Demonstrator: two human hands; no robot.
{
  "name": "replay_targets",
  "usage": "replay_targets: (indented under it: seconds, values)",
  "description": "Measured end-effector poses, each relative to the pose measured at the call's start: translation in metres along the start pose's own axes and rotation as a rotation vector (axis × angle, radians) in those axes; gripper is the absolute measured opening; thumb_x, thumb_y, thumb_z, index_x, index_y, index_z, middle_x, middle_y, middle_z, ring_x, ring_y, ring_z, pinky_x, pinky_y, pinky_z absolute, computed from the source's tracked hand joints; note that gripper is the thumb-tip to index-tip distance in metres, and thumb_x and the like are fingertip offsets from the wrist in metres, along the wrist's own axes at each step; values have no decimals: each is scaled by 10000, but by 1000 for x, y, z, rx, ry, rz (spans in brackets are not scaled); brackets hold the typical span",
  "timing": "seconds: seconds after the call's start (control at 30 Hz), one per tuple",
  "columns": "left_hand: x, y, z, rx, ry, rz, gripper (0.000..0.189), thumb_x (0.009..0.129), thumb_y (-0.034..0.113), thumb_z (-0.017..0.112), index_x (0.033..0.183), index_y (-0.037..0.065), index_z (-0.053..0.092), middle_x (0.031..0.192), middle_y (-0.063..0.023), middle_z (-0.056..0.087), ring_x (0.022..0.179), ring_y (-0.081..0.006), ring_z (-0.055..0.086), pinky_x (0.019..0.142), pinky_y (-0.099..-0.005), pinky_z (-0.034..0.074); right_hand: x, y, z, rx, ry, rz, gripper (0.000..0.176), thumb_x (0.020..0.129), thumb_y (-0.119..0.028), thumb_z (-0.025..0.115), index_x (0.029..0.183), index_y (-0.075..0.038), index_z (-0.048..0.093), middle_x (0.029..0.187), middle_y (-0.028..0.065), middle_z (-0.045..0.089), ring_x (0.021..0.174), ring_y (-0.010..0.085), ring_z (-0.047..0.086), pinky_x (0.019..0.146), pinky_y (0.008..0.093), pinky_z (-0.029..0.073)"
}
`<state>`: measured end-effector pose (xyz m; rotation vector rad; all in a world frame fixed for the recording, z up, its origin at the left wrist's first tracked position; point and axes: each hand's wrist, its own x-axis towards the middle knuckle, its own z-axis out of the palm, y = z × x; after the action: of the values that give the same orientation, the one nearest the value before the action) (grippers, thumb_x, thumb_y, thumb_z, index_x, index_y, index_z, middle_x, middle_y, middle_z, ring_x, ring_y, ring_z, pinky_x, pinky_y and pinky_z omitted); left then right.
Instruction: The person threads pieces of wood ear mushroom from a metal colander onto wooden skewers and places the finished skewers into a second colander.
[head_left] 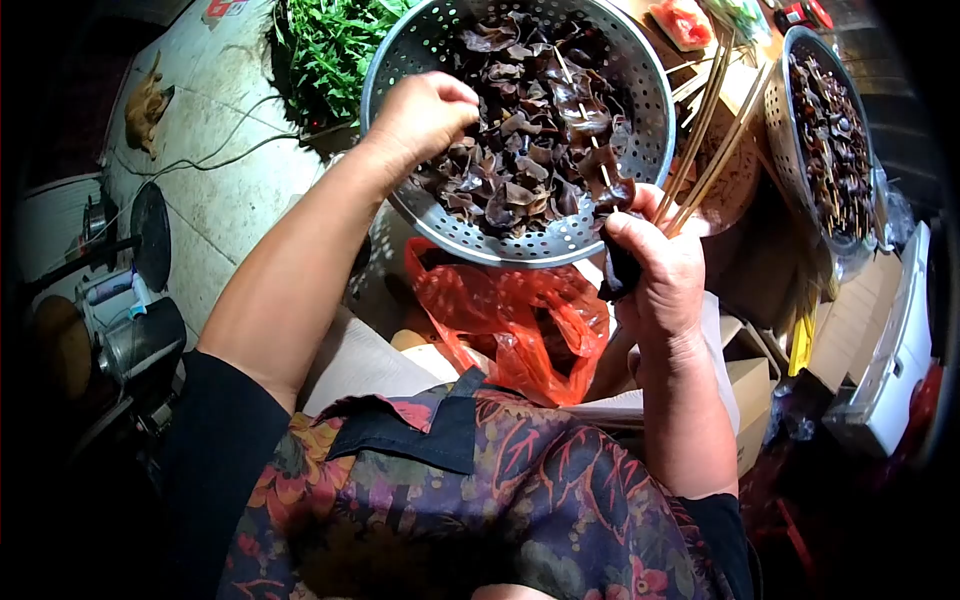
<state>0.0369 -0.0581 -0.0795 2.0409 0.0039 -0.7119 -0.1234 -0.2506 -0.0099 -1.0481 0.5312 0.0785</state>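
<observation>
The right hand (660, 262) is closed on wooden sticks (712, 125) and a skewer (604, 175) angled over the colander (520, 258) ahead. The left hand (425, 115) is curled above dark pieces (515, 200); its grip cannot be determined.

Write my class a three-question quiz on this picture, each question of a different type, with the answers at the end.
1. What does the right hand hold?
A) a knife
B) wooden sticks
C) a spoon
2. True or false: the left hand is over the metal colander.
3. Fill in the colour: the plastic bag near the colander is ____.

Key: 1 B; 2 true; 3 red.
</observation>
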Motion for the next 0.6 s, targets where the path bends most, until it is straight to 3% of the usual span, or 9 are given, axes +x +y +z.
replay_targets:
  seconds: [0.03,0.13,0.17,0.23,0.3,0.37,0.47,0.57,0.6]
  values:
    - [4,-7,4,285,-32,46,226,765,109,645,981,41,635,780,-62,647,668,-127,608,628,-245,497,0,0,0,0,-3,0,164,773,-22,589,930,20,570,789,45,602,679,93,568,639,206,469]
    - [-8,-16,20,592,-124,112,468,697,244,701,1117,71,591,949,-155,646,908,-270,623,816,-323,482,-1,-2,-1,-22,-5,-5,170,774,-23,592,936,21,566,792,44,600,681,91,568,642,200,465]
    - [-15,-17,26,742,-69,247,503,685,207,706,1152,85,564,974,-165,635,908,-272,620,824,-331,478,-1,-2,-1,-23,-4,-5,170,774,-23,592,936,21,566,792,44,600,681,91,568,642,200,465]
    - [-20,-16,32,737,-134,242,521,676,164,706,1164,86,542,941,-157,639,882,-272,623,809,-333,478,-1,-1,-1,-18,5,5,172,775,-24,592,938,22,567,793,43,600,684,91,567,650,198,462]
    - [-17,-16,36,565,-286,155,288,682,131,697,942,48,604,807,-109,637,805,-231,619,752,-328,480,-2,-3,0,-19,5,5,174,776,-24,591,941,24,567,793,43,600,687,91,566,653,199,461]
    - [-14,-20,41,436,-259,148,154,716,85,672,845,35,605,728,-62,617,692,-161,601,644,-300,486,-3,-5,1,-20,5,7,176,776,-24,590,943,25,567,792,44,600,689,91,566,656,200,460]
    - [-13,-4,35,-213,-350,-102,80,774,26,641,839,46,599,666,-6,573,553,-73,525,480,-207,412,-4,-6,1,-29,-5,8,178,778,-26,589,947,27,567,796,45,602,695,92,566,662,201,459]
    - [-14,13,24,-192,-249,-88,117,775,55,662,866,44,589,686,-13,580,577,-80,543,503,-210,431,-4,-6,2,-56,-2,17,172,782,-28,588,943,29,569,803,48,603,697,93,566,662,200,458]
    - [-13,13,24,-233,-227,-139,178,776,66,663,937,44,590,736,-17,597,616,-88,560,551,-220,463,-4,-5,3,-37,-5,24,174,782,-30,588,945,29,571,810,48,605,702,92,565,665,200,456]
